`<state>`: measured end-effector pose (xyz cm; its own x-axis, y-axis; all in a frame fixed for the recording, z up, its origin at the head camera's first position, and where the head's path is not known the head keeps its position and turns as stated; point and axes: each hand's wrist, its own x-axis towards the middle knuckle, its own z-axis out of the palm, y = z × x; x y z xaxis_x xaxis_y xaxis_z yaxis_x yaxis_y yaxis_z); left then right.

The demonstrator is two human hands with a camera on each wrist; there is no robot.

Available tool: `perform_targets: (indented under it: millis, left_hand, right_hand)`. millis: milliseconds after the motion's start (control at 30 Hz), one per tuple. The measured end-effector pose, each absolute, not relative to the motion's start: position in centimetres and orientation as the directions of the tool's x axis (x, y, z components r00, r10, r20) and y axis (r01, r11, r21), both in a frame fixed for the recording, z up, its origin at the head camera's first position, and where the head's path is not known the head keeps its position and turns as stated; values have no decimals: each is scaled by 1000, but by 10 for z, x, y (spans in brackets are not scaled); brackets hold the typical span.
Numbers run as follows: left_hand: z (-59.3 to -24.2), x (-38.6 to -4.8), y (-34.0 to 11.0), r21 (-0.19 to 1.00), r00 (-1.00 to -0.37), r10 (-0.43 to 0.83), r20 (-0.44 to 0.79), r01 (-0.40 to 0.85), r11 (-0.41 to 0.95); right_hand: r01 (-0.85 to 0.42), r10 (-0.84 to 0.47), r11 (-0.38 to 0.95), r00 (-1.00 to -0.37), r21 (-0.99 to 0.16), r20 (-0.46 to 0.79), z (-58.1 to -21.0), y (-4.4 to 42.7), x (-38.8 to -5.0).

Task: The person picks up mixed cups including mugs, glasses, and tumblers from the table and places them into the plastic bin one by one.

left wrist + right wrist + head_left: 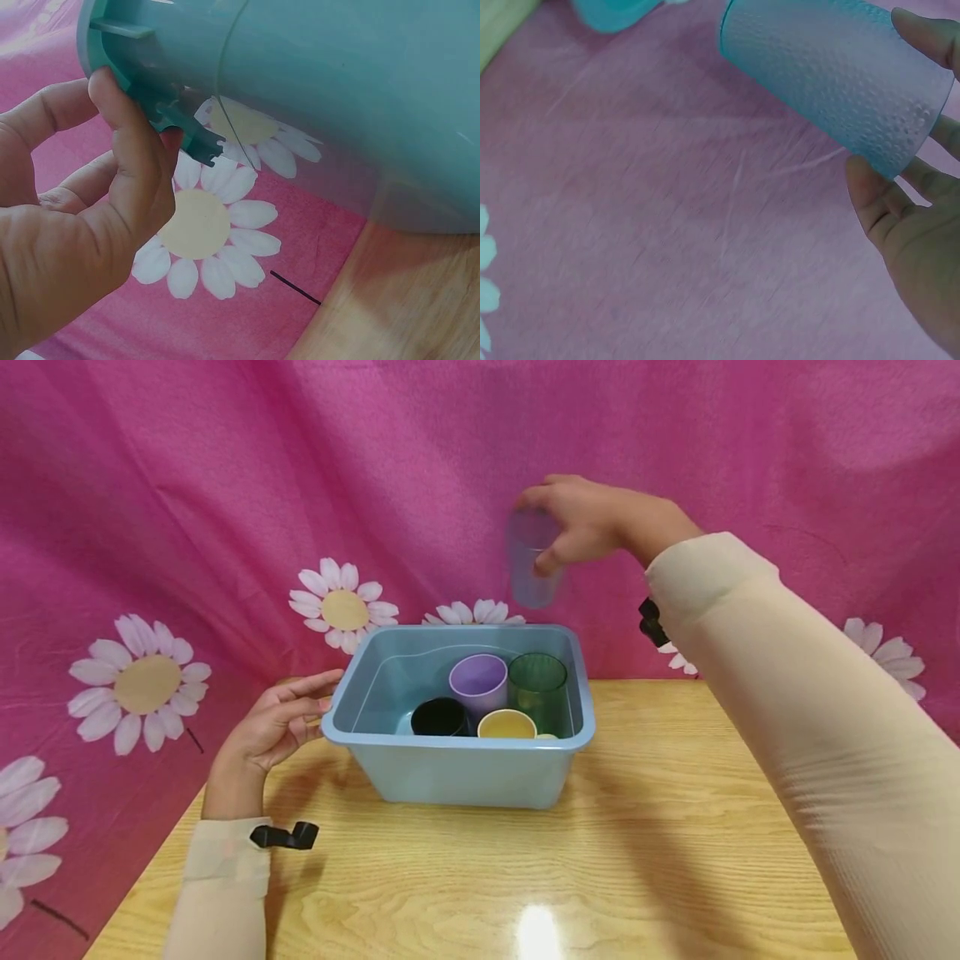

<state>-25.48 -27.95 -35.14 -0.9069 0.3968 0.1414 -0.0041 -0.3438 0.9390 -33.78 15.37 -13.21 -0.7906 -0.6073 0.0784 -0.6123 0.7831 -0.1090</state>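
Note:
My right hand (588, 522) holds a translucent pale blue cup (531, 589) in the air behind and above the bin, blurred in the head view. Its bumpy wall (810, 67) shows in the right wrist view, with fingers and thumb about one end. Below it stands a blue-grey plastic bin (457, 772). My left hand (273, 722) touches the bin's left rim with its fingertips, fingers loosely bent. Inside the bin are a purple cup (478, 681), a green translucent cup (537, 677), a black cup (440, 718) and a yellow-lined cup (507, 725).
The bin stands on a wooden table (420, 877). A pink cloth (420, 468) with white daisies hangs behind and at the left. Beside the yellow-lined cup, a small pale edge shows, mostly hidden by the bin's front wall. Black wrist mounts sit on both sleeves.

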Motion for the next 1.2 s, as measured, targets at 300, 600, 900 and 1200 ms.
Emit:
perform_targets:
  millis: [300, 600, 900, 1200]
  left_hand:
    - [-353, -257, -281, 937, -890, 424, 166, 8, -349]
    - [-353, -254, -281, 938, -889, 427, 168, 10, -348]
    - [-351, -253, -279, 938, -890, 421, 175, 20, -346]
    - [-349, -251, -278, 941, -899, 406, 167, 23, -336]
  right_hand:
    - [-644, -637, 754, -765, -129, 93, -135, 126, -337]
    - [-684, -678, 711, -729, -163, 96, -144, 100, -337]
    - [-709, -709, 687, -702, -159, 68, -155, 79, -337]
    - [-708, -713, 688, -700, -159, 35, -173, 60, -340]
